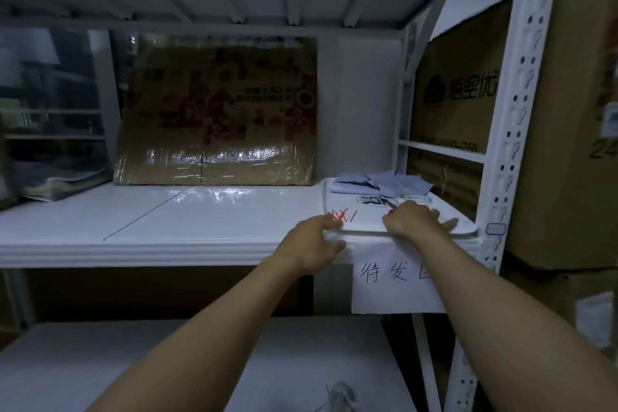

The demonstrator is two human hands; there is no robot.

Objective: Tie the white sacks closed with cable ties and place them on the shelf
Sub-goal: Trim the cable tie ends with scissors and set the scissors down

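Both arms are out at the shelf [167, 221], and the white sack [364, 219] lies flat on its front right corner, its near edge running along the shelf's lip. The left hand [312, 239] pinches the sack's near left corner, fingers curled on top beside the red marks [342, 215], thumb tucked under the edge. The right hand [409, 219] is clamped on the near edge further right, knuckles bent and fingers curled down onto the top face; its thumb is hidden. A round logo [376, 201] shows just beyond that hand, and a loose heap of pale papers [378, 184] sits on the sack's far end. A handwritten label [394, 281] hangs from the shelf's lip right below the hands. At the back a film-wrapped box [217, 110] leans against the rear. The holed post [515, 130] stands to the right of the sack, with brown cartons [461, 94] behind it. Under the arms, a lower shelf [100, 361]
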